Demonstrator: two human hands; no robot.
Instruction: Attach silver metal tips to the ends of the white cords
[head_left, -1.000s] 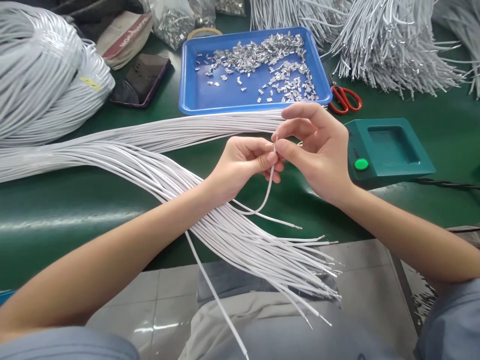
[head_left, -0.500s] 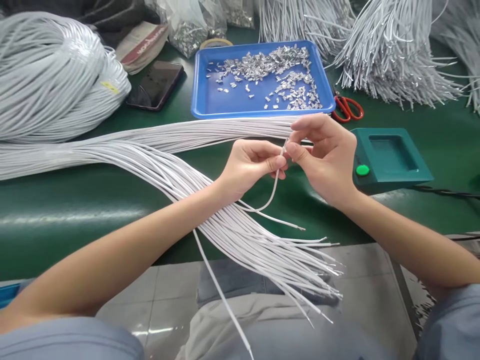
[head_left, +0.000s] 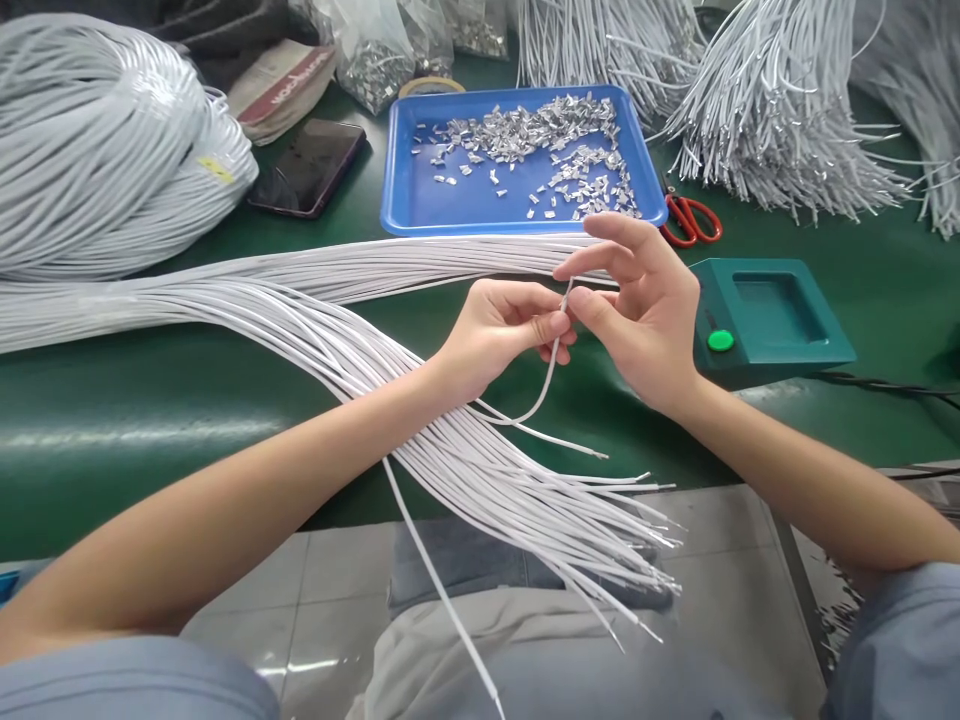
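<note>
Glossy green table (head_left: 150, 420), grey tiled floor (head_left: 330, 590)

This is a small assembly workshop, a wire-harness bench by the look of it. The green work mat (head_left: 150, 400) is covered with cut white wires (head_left: 315, 320) fanning out under the person's forearm and off the near edge. Just beyond the pinching fingers sits a blue tray (head_left: 420, 200) strewn with small metal terminals (head_left: 540, 135), with red-handled scissors (head_left: 694, 220) beside it. A green box with a round button (head_left: 772, 315) stands just right of the hands. Big coils of white cable (head_left: 97, 150) and heaps of finished wire bundles (head_left: 780, 110) fill the far side.
</note>
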